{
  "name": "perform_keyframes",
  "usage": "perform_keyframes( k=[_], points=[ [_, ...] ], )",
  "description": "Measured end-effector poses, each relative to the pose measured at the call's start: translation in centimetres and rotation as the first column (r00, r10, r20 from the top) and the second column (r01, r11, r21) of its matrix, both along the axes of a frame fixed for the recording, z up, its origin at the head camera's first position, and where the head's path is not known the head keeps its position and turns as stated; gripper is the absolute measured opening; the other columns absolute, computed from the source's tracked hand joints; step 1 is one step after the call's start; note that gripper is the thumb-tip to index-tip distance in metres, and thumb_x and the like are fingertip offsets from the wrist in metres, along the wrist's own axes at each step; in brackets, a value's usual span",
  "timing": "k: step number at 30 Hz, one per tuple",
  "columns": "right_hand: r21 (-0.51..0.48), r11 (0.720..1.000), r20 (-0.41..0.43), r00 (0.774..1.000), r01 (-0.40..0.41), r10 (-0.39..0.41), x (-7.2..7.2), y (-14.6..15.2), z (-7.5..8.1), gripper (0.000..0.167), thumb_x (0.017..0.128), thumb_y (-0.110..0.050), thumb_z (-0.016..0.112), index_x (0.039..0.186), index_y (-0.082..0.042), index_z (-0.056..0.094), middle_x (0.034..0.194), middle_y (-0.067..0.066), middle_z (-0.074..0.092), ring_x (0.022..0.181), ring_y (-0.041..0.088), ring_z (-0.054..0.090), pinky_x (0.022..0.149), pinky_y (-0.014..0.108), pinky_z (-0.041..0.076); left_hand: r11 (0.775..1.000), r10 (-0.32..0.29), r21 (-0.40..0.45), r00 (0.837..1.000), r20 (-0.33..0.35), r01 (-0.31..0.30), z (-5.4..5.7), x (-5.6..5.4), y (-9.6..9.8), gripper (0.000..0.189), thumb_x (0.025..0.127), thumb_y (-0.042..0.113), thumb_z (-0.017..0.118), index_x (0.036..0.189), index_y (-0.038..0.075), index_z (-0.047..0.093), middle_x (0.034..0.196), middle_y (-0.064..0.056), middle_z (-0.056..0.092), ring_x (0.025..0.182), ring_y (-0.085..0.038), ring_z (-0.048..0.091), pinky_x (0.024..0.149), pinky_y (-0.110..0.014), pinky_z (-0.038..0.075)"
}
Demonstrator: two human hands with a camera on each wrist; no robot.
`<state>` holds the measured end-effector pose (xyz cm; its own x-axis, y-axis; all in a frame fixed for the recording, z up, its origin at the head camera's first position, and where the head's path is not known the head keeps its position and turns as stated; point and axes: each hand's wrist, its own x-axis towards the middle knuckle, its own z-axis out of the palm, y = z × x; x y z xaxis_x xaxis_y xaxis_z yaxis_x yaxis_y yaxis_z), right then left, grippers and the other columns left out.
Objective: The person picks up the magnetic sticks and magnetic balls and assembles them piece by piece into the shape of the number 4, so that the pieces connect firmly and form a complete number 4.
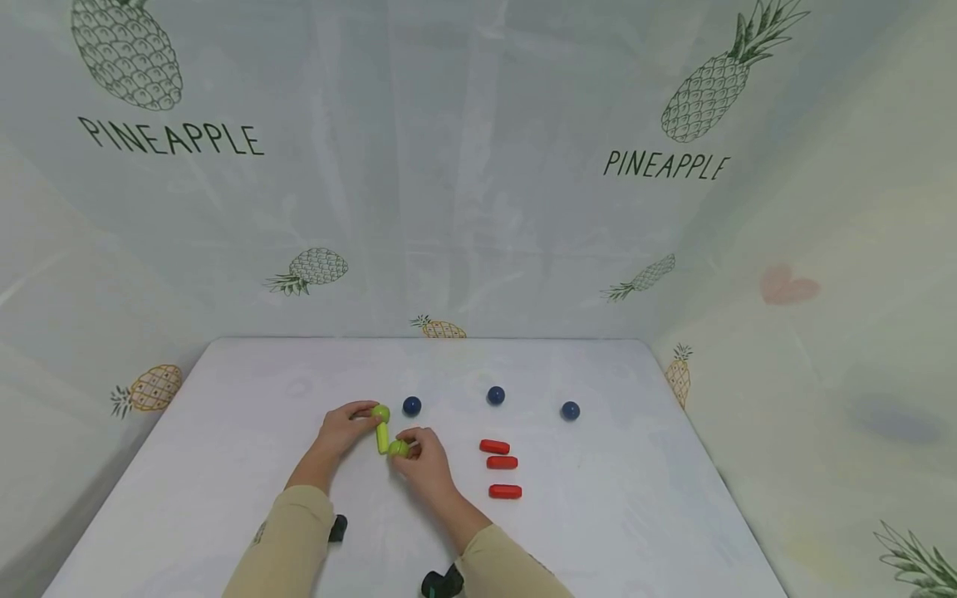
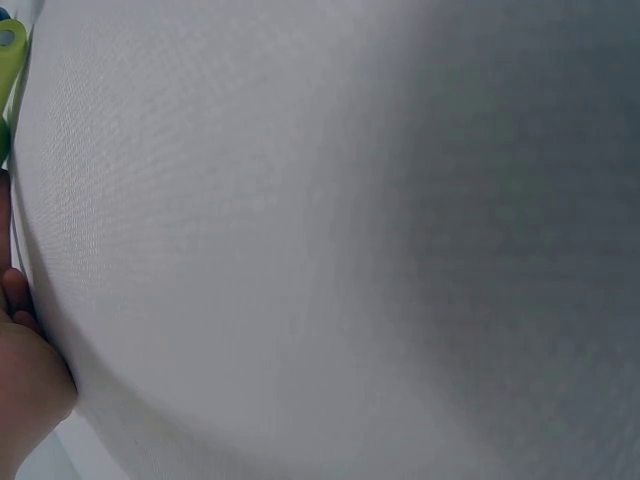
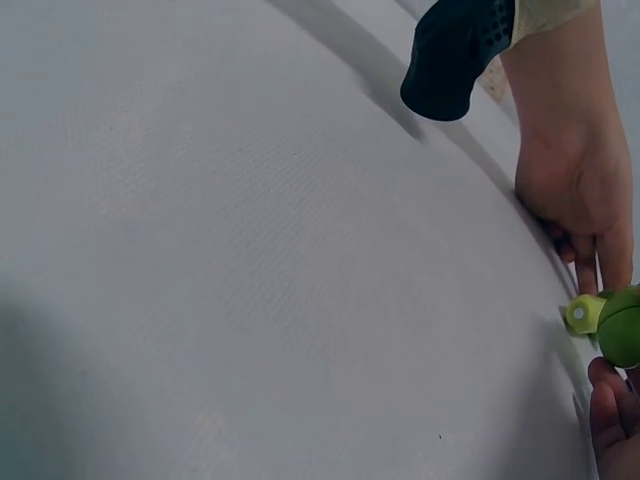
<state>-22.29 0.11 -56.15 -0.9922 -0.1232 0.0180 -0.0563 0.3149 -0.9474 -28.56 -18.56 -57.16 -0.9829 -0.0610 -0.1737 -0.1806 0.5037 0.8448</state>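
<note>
In the head view, my left hand (image 1: 345,428) pinches a green ball (image 1: 380,413) at the upper end of a yellow-green rod (image 1: 383,438). A second green ball (image 1: 399,449) sits at the rod's lower end, held between the thumb and fingers of my right hand (image 1: 428,468). The left wrist view catches a rod's pale round end (image 2: 8,40) at its left edge, above part of the left hand (image 2: 30,375). At the right edge of the right wrist view, a green ball (image 3: 622,335) lies close beside a rod end (image 3: 581,314).
Beyond the hands, a dark blue ball (image 1: 412,406) rests near the left fingers, with two more, a middle ball (image 1: 496,395) and a right ball (image 1: 571,411). Three red rods, including the lowest rod (image 1: 505,492), lie right of the right hand. Pineapple-print cloth (image 1: 449,166) surrounds the white table (image 1: 635,515).
</note>
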Motion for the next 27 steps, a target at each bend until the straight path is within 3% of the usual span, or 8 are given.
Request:
perform_keyframes(
  k=[17,27],
  points=[
    [0.089,0.996,0.031,0.999,-0.028,0.025,0.03,-0.23,-0.66,0.024,0.079,-0.011,0.077,0.101,-0.013,0.069,0.088,-0.008,0.052,0.078,0.008,0.05,0.067,0.021,0.047,1.0,0.014,-0.019,1.0,0.004,-0.013,-0.22,-0.07,-0.12,0.048,0.088,0.034,0.072,0.127,0.007,0.064,0.114,-0.012,0.068,0.129,-0.038,0.043,0.108,-0.06,0.027],
    [0.142,0.99,0.003,1.0,0.014,-0.014,0.06,-0.61,-0.99,0.022,0.075,-0.014,0.08,0.095,-0.014,0.07,0.081,-0.01,0.052,0.074,0.005,0.049,0.066,0.021,0.045,0.999,0.012,-0.041,1.0,0.003,-0.012,-0.2,-0.22,-0.06,0.049,0.088,0.036,0.072,0.127,0.007,0.064,0.114,-0.012,0.068,0.128,-0.039,0.044,0.107,-0.06,0.028]
  ],
)
